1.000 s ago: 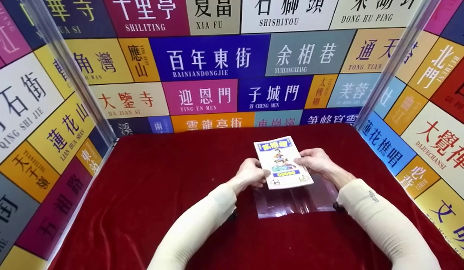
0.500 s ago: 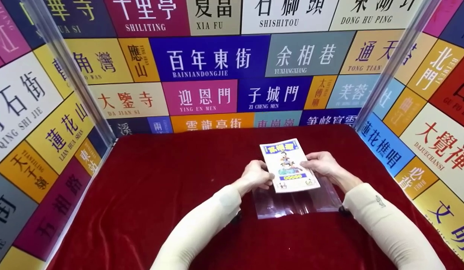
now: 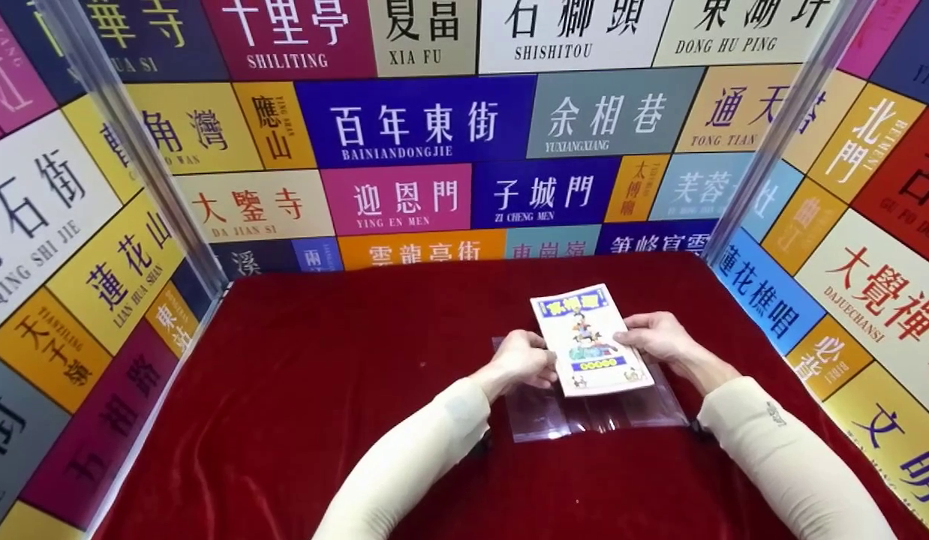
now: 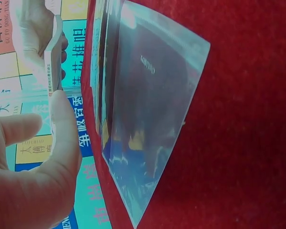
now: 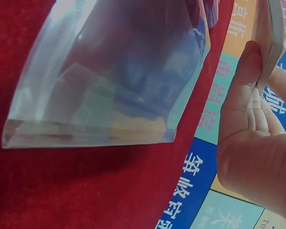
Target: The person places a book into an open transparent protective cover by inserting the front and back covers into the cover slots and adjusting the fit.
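A thin white booklet with a cartoon figure and blue-and-yellow lettering on its cover is held tilted up between both hands. My left hand pinches its left edge near the lower corner. On the opposite edge, my right hand grips it with the thumb on the cover and fingers behind. The page block shows edge-on in the right wrist view. Below the booklet lies a clear plastic bag, partly covered by it in the head view. A zip strip runs along the bag in the left wrist view.
Dark red velvet cloth covers the table. Printed panels with colourful place-name signs enclose the back and both sides, with clear corner posts between them.
Both hands have carried the booklet rightward and a little nearer to me, keeping their hold. More of the bag's left side shows now. The head view has shifted slightly.
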A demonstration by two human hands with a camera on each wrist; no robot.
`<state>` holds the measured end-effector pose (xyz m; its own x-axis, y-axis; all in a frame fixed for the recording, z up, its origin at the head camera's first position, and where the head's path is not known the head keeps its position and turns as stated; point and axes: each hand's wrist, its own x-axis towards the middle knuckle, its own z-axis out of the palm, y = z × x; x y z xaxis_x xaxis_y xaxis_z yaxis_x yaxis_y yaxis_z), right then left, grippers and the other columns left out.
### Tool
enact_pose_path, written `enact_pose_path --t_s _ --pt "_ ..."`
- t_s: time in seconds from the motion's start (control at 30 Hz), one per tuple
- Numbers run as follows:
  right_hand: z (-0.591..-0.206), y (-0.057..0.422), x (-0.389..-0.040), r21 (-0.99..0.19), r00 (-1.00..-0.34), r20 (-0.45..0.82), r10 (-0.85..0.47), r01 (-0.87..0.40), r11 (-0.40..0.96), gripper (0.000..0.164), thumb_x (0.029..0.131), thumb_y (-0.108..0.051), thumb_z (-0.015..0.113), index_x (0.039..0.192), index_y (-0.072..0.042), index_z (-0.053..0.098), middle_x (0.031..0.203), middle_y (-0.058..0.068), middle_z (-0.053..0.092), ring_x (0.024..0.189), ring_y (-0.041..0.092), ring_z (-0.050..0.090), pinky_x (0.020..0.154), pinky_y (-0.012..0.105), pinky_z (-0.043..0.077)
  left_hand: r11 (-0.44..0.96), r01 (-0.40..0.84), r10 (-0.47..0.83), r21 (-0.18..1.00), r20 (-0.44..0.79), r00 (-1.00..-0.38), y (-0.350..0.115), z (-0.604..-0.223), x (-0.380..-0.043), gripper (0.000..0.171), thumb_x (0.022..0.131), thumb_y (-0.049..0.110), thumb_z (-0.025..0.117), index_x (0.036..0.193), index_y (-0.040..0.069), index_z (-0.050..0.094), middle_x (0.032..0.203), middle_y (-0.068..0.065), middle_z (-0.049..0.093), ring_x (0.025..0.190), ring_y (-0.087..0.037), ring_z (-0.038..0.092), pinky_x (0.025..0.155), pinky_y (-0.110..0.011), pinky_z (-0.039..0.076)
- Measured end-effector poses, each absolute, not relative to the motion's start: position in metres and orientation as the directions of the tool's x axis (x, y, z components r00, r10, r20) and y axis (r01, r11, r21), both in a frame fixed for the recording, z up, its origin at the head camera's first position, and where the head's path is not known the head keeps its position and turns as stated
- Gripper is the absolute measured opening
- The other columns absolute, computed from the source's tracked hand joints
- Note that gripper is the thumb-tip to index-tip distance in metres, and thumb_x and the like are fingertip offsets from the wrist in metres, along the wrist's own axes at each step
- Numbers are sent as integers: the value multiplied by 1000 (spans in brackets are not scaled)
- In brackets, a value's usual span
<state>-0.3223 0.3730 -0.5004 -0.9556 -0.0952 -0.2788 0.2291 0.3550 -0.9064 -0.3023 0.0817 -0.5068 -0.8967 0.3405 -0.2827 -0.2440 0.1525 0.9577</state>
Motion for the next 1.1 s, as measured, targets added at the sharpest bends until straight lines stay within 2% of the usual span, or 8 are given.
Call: enact_pose_path --t_s 0.1,0.27,0.5,0.67,0.8,0.93,1.1 --pt "-502 379 -321 -902 -957 -277 -86 228 365 60 105 -12 74 154 17 53 90 -3 84 77 10 81 70 30 69 144 -257 340 956 -292 -894 87 -509 -300 46 102 0 65 146 -13 55 90 -16 81 68 -18 74 65 -31 69" --pt "-503 388 -318 -895 -959 -275 -65 231 382 61 106 -12 74 156 16 52 93 -2 84 78 11 81 71 31 69 146 -269 345 952 -304 -888 97 -513 -294 48 102 -3 60 149 -11 54 96 -18 81 71 -22 75 70 -35 71" --pt "-506 396 -313 -889 -960 -277 -52 235 393 59 105 -11 74 154 17 54 92 -2 84 77 10 81 70 30 69 161 -282 342 946 -321 -883 105 -513 -291 44 96 -6 56 140 -11 59 111 -27 80 78 -28 81 73 -37 72" --pt "-509 399 -308 -877 -958 -284 -48 240 416 58 104 -11 75 152 16 55 90 -3 83 76 9 80 69 29 68 160 -300 313 941 -336 -888 108 -514 -289 28 99 -3 58 125 -10 66 121 -30 76 84 -35 85 70 -35 71" --pt "-510 401 -306 -875 -958 -285 -40 242 419 57 104 -10 75 151 17 56 91 -1 84 76 11 80 69 30 69 161 -315 298 935 -350 -888 113 -516 -287 24 100 -2 54 117 -9 69 119 -27 76 90 -39 87 72 -37 72" --pt "-511 405 -304 -868 -956 -292 -31 251 428 57 105 -10 74 152 17 56 92 1 84 77 11 81 70 31 69 162 -328 275 931 -361 -891 119 -515 -284 26 98 -3 51 113 -10 71 114 -25 77 86 -38 85 72 -39 72" --pt "-513 411 -304 -862 -955 -297 -21 259 435 59 105 -10 73 153 17 54 92 0 84 76 11 81 69 30 69 163 -326 245 931 -359 -901 126 -512 -280 26 98 -4 48 110 -9 72 115 -26 76 87 -40 85 69 -37 71"
